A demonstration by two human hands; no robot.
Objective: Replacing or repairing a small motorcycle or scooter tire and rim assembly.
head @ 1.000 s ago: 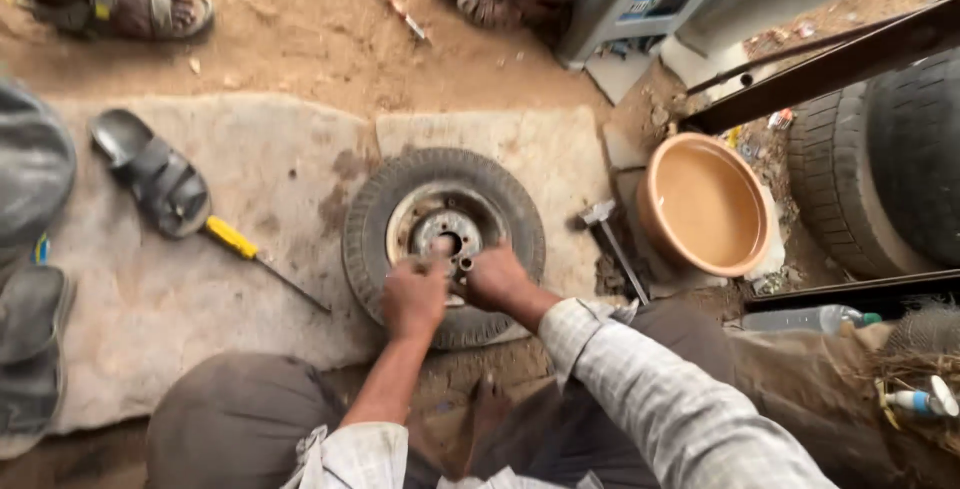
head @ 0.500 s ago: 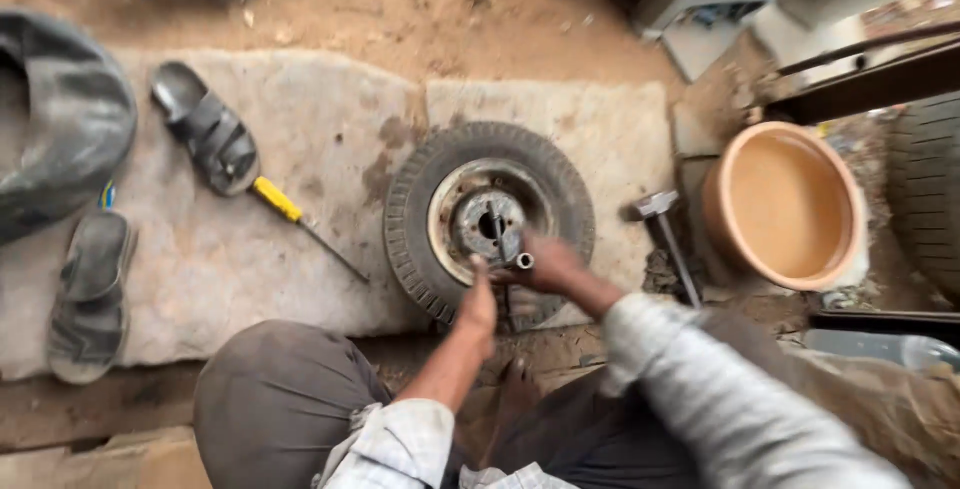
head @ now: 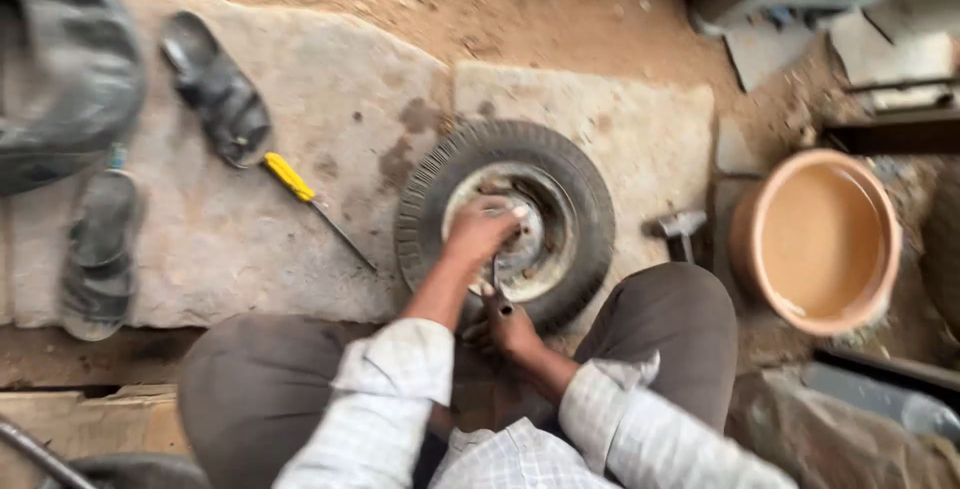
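Note:
A small black tyre (head: 580,189) on a metal rim (head: 545,249) lies flat on a stone slab in front of me. My left hand (head: 480,231) rests on the hub of the rim, fingers curled over its centre. At the near edge of the tyre my right hand (head: 510,327) grips a thin dark tool (head: 497,284) that points up into the rim. Both forearms are in pale checked sleeves, and my knees flank the tyre.
A yellow-handled screwdriver (head: 305,194) lies left of the tyre. Two dark sandals (head: 215,89) (head: 95,249) and a black inner tube (head: 60,69) are further left. A hammer (head: 680,229) and an orange tub of water (head: 820,239) sit to the right.
My left hand has moved from the tyre's near edge up onto the hub. My right hand has drawn back toward me with the tool. The view has shifted, so everything sits further right.

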